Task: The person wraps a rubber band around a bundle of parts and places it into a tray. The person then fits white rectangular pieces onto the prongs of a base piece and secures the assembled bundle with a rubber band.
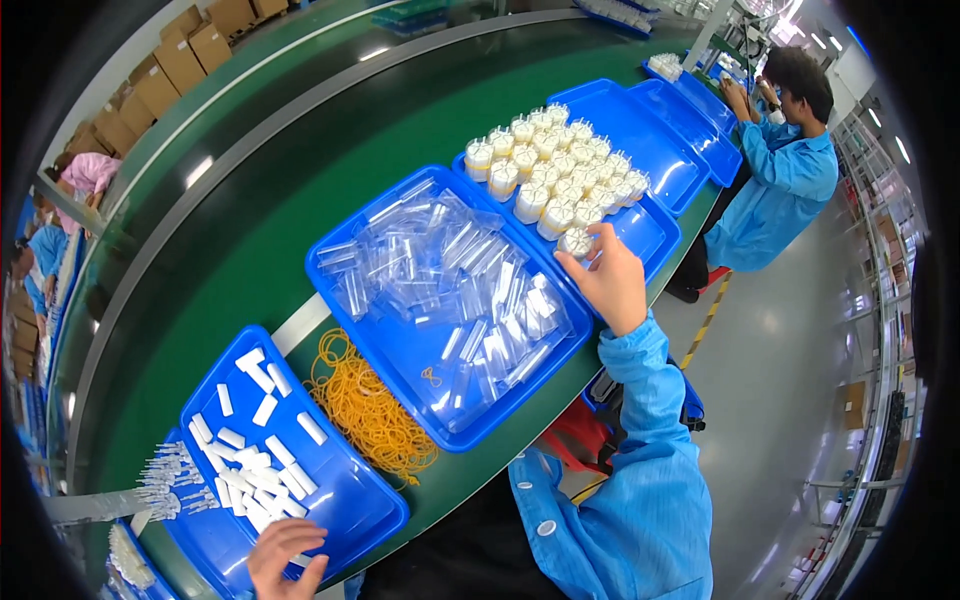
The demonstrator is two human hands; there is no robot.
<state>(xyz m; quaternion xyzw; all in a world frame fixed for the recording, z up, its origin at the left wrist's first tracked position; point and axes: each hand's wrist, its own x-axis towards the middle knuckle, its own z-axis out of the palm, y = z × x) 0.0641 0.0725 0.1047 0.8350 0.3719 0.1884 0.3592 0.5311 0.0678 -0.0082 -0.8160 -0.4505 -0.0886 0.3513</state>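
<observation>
My right hand [615, 285] pinches a round bundle [574, 242] between thumb and fingers at the near corner of a blue tray. Rows of similar bundles [545, 165], white and pale yellow with thin prongs on top, stand upright beyond it. My left hand [287, 558] is over the near edge of another blue tray [370, 515], thumb and fingers apart. Short white cylinders [262, 480] lie loosely in that tray; one piece shows partly beside the thumb. Between the hands, a blue tray [462, 435] holds clear plastic sleeves [410, 255], some with white pieces inside.
Yellow rubber bands [365, 410] lie heaped on the green worktable between two trays. Small grey-white pronged parts [170, 480] sit at the left beside a metal bar [95, 508]. More blue trays [640, 130] stretch toward a co-worker [775, 180] in blue at the far right.
</observation>
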